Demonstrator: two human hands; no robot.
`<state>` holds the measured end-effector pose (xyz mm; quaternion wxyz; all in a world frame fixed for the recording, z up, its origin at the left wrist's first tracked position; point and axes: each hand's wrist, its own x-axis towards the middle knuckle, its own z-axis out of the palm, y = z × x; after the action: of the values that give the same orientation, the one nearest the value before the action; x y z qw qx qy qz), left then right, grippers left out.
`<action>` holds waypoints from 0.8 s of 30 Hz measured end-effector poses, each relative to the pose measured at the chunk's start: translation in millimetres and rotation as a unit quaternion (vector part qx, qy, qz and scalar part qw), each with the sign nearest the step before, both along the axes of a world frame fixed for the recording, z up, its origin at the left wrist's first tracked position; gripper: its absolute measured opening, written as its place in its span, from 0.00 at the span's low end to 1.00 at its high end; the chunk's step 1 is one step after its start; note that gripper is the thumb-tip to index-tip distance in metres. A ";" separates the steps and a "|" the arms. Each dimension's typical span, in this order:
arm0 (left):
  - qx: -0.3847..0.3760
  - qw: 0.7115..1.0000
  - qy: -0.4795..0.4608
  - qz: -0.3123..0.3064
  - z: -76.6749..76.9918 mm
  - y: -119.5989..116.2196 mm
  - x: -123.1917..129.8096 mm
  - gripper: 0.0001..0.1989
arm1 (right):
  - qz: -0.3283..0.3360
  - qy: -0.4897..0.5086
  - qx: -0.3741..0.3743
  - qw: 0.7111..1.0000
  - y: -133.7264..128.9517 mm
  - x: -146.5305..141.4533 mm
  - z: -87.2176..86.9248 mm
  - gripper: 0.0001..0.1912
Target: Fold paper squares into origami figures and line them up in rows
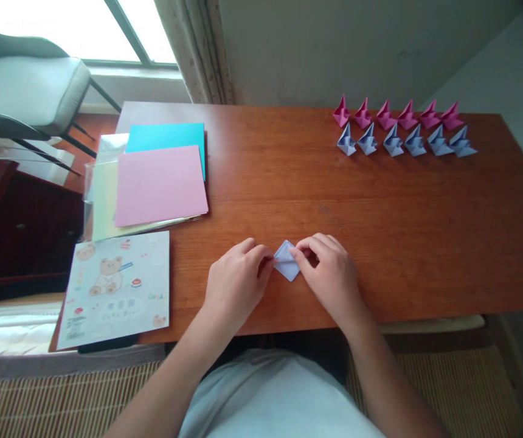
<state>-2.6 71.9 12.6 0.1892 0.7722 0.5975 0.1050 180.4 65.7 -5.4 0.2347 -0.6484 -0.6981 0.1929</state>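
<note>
A small piece of folded pale blue paper (288, 266), diamond-shaped with a crease across it, is held just above or on the table near its front edge; I cannot tell if it touches the wood. My left hand (242, 278) pinches its left corner between thumb and fingertips. On the opposite side, my right hand (329, 266) grips the right corner, the thumb lying over the paper's face. Parts of both corners are hidden by the fingers.
On the wooden table (261, 182), several pink origami figures (386, 115) stand in a row behind several pale blue origami figures (393, 141). At left lie pink paper (161, 185), turquoise paper (165, 137) and a bear-printed pad (120, 292). A chair (28, 91) stands beyond.
</note>
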 end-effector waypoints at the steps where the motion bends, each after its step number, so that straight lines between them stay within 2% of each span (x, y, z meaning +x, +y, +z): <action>1: 0.002 1.000 0.008 0.001 -0.1 -0.2 0.6 0.06 | 0.000 0.000 0.001 1.000 0.0 -0.3 0.1 0.10; 6: -0.003 0.999 0.038 -0.006 2.7 -0.6 2.4 0.06 | -0.006 -0.007 0.003 1.000 -0.3 -2.2 1.2 0.09; 9: -0.001 1.000 0.011 -0.010 3.0 0.4 4.1 0.06 | -0.004 -0.007 0.004 1.000 -0.6 -2.6 1.3 0.09; 13: 0.037 0.998 -0.043 0.014 -2.5 2.3 7.9 0.07 | -0.002 -0.011 0.006 1.000 -1.2 -2.3 1.0 0.10; 24: 0.054 0.997 -0.049 0.020 -8.7 -0.2 14.8 0.07 | -0.006 -0.016 0.012 1.000 -1.2 -2.3 -1.3 0.10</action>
<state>12.2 71.7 3.9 0.1738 0.7631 0.5963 0.1786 178.1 64.5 -6.7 0.2323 -0.6531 -0.6999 0.1723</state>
